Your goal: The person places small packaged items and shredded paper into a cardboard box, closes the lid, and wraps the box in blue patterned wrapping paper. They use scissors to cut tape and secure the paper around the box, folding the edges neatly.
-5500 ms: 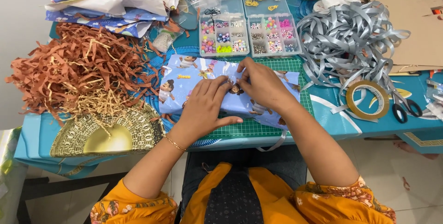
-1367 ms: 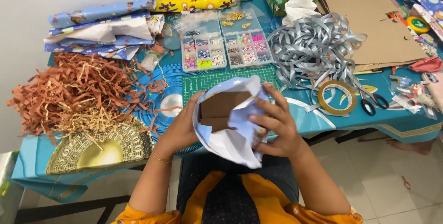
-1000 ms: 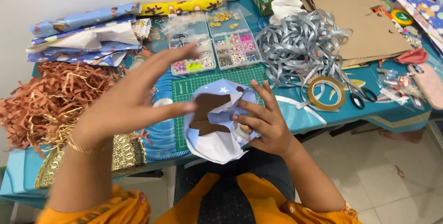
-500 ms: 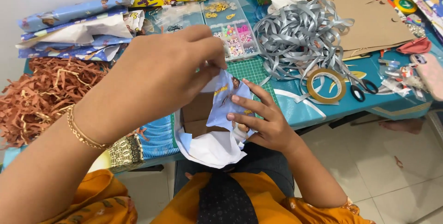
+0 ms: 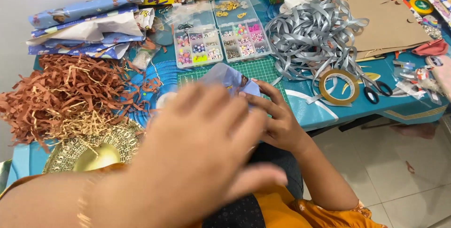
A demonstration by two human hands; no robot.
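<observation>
Head view, hands: two; the left hand is blurred and close to the lens, palm down, fingers loosely spread, covering most of the parcel; whether it grips anything cannot be told
Right hand: fingers curled onto the edge of the blue printed wrapping paper, pinching it
Paper-wrapped parcel: one, held just above the lap at the near table edge, over the green cutting mat; only its upper corner shows
Bead boxes: two clear compartment trays side by side behind the mat
Gift-wrap rolls: about three, at the far left
Other single things: one heap of brown paper shred, one gold doily plate, one tangle of silver ribbon, one tape roll, one pair of scissors
Change from half a second ago: the left hand has dropped lower and now hides the brown cardboard and white paper underside seen then; the right hand keeps its hold
</observation>
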